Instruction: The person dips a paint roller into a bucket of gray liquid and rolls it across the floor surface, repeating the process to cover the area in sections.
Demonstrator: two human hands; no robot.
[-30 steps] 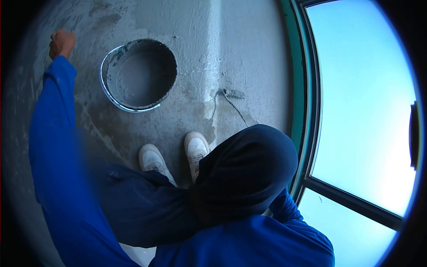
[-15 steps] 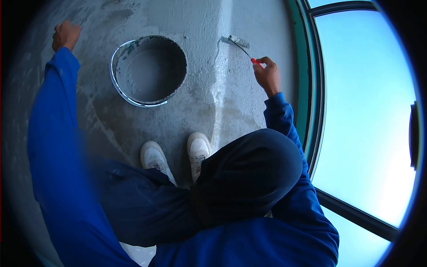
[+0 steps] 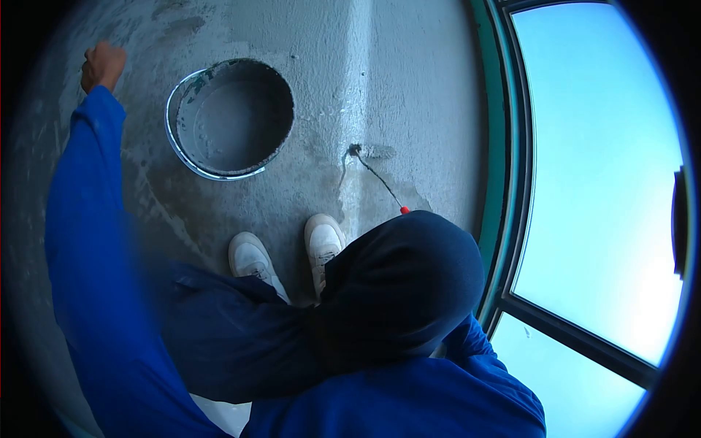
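A small paint roller rests on the wet grey floor; its thin wire frame runs back to a red handle. My raised knee hides most of that handle and my right hand on it. At the upper left, my left hand is closed in a fist at the end of my stretched-out arm, with nothing visible in it. Between the two arms stands a bucket with thick grey coating inside and smeared on its wall. Its metal bail hangs down along the near side.
My white shoes stand on the floor just below the bucket. Along the right runs a green-edged wall strip beside a dark-framed bright window. A shiny streak of light crosses the coated floor.
The roller has moved toward me, down along the floor, and my right hand has gone behind my knee. In the picture, the bucket has shifted slightly left. My left hand stays nearly in place.
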